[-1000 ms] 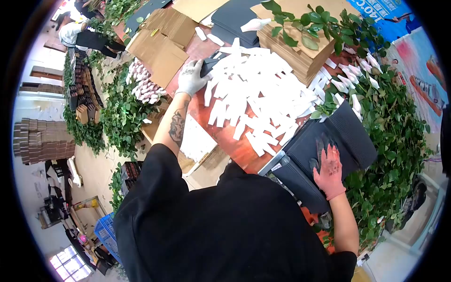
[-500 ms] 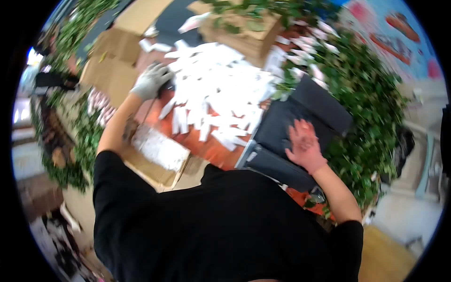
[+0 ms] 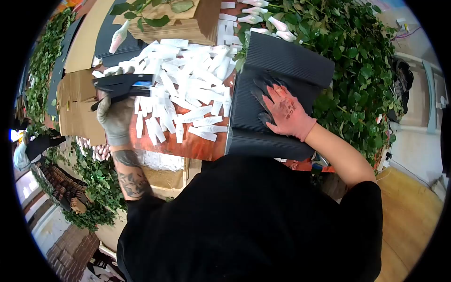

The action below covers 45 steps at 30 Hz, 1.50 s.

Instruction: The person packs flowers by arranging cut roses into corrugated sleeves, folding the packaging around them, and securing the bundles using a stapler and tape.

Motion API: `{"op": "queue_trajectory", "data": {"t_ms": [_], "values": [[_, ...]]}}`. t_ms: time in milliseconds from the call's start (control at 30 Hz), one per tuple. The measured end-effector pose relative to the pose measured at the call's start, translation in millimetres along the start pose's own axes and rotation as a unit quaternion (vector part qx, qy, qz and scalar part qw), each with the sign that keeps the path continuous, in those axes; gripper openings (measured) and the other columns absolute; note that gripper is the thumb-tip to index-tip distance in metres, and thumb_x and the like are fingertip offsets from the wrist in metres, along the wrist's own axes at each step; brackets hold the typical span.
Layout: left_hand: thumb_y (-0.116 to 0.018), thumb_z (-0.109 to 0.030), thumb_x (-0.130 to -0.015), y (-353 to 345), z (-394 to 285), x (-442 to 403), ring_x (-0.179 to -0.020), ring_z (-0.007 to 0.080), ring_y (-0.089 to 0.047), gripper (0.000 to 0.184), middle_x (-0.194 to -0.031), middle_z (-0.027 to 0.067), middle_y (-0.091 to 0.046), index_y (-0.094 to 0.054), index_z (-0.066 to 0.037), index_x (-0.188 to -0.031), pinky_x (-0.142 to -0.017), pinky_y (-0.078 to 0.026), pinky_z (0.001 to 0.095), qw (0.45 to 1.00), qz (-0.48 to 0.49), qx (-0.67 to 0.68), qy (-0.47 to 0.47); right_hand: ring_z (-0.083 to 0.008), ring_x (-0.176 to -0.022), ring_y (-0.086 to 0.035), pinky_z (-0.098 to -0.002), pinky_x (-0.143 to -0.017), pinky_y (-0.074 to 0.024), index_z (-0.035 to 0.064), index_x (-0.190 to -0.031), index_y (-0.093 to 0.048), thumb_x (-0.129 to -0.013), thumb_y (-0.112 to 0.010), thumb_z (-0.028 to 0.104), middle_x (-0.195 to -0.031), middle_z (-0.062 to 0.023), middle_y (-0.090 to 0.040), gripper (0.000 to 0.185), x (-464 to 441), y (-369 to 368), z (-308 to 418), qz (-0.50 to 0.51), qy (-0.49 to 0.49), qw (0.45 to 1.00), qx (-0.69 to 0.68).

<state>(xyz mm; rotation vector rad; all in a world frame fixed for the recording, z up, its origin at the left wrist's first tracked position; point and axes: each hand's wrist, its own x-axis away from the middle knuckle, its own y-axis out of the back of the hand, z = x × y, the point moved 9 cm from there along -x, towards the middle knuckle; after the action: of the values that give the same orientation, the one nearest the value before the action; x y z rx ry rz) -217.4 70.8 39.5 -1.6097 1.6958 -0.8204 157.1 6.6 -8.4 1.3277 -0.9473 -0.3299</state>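
- A workshop where cut flowers are packed, by the look of it.
- Loose white mesh sleeves (image 3: 185,94) lie heaped across a red-topped desk (image 3: 202,148).
- Sleeved pale pink buds (image 3: 251,19) on leafy stems (image 3: 354,80) crowd the desk's far right.
- Packing stock is at hand: stacked brown cardboard (image 3: 204,23) and black corrugated sheets (image 3: 263,110).
- More foliage (image 3: 101,190) is banked at left, where another person (image 3: 40,146) stands.

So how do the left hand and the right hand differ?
The left hand is gloved in greyish white; the right hand, in pink. The left hand grips a black tool; the right hand is spread over black corrugated sheeting. Both are gloved.
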Motion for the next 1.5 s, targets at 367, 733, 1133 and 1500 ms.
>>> {"op": "queue_trajectory", "data": {"t_ms": [367,733,1133,1500], "values": [[-0.047,0.016,-0.070,-86.8,172.4,-36.4,-0.121,0.0275,-0.048,0.066,-0.122,0.0101,-0.054,-0.043,-0.015,-0.128,-0.106,-0.038,0.0461,0.994,-0.019,0.091,-0.048,-0.0334,-0.133,-0.026,-0.0406,-0.113,-0.0168,0.0048,-0.137,-0.037,-0.086,-0.037,0.056,-0.144,-0.0174,-0.031,0.072,-6.8,-18.0,-4.8,-0.047,-0.008,0.999,-0.017],[-0.046,0.015,-0.066,-110.5,189.8,-63.7,-0.099,0.0269,-0.054,0.048,-0.096,0.0060,-0.054,-0.051,-0.011,-0.106,-0.099,-0.040,0.0442,0.989,0.090,0.109,-0.036,-0.0336,-0.133,-0.028,-0.0402,-0.112,-0.0195,0.0028,-0.135,-0.037,-0.086,-0.039,0.054,-0.143,-0.0196,-0.031,0.071,-2.7,-0.5,-0.8,-0.055,-0.014,0.998,0.008],[-0.052,-0.001,-0.068,-54.9,72.9,-23.0,-0.108,0.0277,-0.054,0.053,-0.112,0.0096,-0.056,-0.048,-0.005,-0.120,-0.101,-0.040,0.0459,0.982,-0.010,-0.069,-0.173,-0.0354,-0.138,-0.021,-0.0409,-0.113,-0.0167,0.0002,-0.136,-0.035,-0.085,-0.046,0.047,-0.146,-0.0217,-0.026,0.070,-1.9,9.6,-0.7,0.016,-0.018,0.999,-0.043],[-0.070,-0.019,-0.069,128.7,-19.4,20.3,-0.102,0.0352,-0.056,0.059,-0.108,0.0193,-0.057,-0.049,-0.006,-0.123,-0.084,-0.047,0.0429,0.405,-0.108,-0.908,0.005,-0.0411,-0.137,-0.017,-0.0466,-0.112,-0.0182,-0.0006,-0.139,-0.027,-0.075,-0.064,0.020,-0.149,-0.0217,-0.018,0.077,13.7,-17.0,-20.7,-0.066,-0.014,0.991,-0.118]]}}
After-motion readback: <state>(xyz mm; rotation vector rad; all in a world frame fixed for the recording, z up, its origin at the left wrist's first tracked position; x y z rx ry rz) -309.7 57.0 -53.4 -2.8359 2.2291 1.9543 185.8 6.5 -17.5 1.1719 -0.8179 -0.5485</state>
